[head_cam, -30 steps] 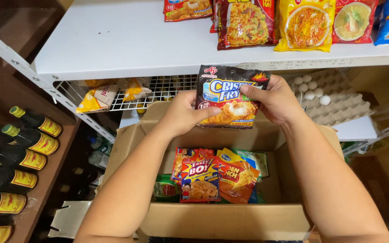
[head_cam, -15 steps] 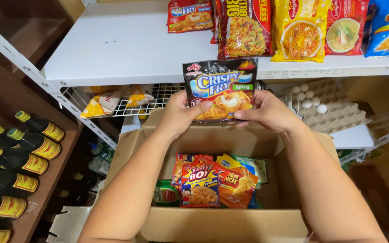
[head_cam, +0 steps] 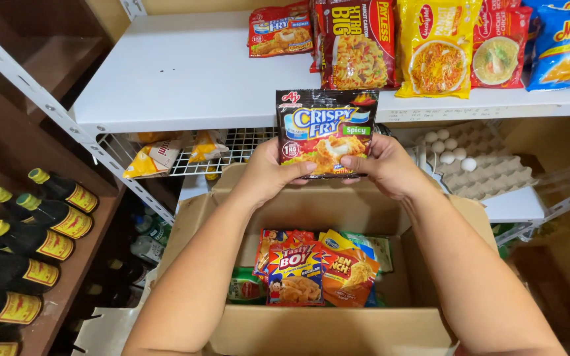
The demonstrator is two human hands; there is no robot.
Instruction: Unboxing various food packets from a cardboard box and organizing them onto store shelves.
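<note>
Breading-mix packet (head_cam: pixel 325 134) is pinched by its lower corners between left hand (head_cam: pixel 268 173) and right hand (head_cam: pixel 380 170), so a loosening grip could drop it into the cardboard box (head_cam: pixel 324 329).

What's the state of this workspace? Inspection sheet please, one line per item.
Surface: white shelf, left part bare, packets along its right.
Job's things: dark breading-mix packet held upright at the shelf edge, above the open cardboard box of packets.
Clutter: yellow sachets on the wire rack; egg tray with a few eggs.
Grippers: left hand and right hand grip the packet's lower corners.
Cables: nothing seen.
Surroundings: dark bottles with yellow caps at left.
</note>
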